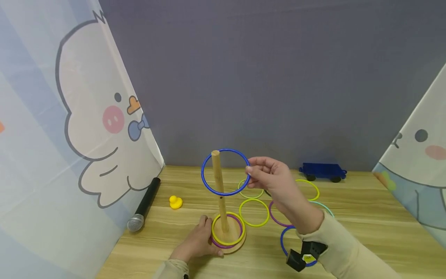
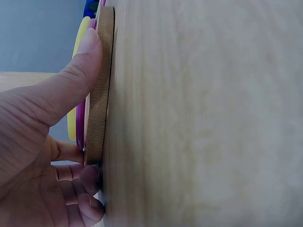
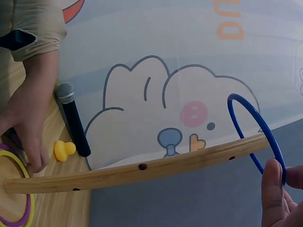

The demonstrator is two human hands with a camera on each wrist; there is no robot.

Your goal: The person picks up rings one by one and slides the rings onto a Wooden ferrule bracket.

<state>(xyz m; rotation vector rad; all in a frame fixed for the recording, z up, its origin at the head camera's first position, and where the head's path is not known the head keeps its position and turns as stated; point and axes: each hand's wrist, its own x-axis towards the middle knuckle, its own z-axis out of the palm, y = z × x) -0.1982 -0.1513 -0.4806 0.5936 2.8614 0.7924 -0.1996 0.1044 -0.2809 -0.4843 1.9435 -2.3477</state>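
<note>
In the head view, a wooden ring toss stand (image 1: 218, 174) has an upright post on a round base. My right hand (image 1: 275, 180) pinches a blue ring (image 1: 230, 194) by its right side, thumb against fingers. The ring is held level with the post's top, and in the right wrist view the tip of the post (image 3: 203, 158) lies within its loop. My left hand (image 1: 198, 240) grips the left edge of the base, its thumb (image 2: 85, 56) against the rim in the left wrist view. A yellow ring (image 1: 244, 228) and a purple ring (image 1: 217, 245) lie around the post's foot.
Several loose rings lie right of the stand, among them a yellow ring (image 1: 254, 225) and a blue ring (image 1: 282, 242). A yellow toy duck (image 1: 175, 202) and a microphone (image 1: 146, 203) are at the left. A blue toy wagon (image 1: 322, 171) stands by the back wall.
</note>
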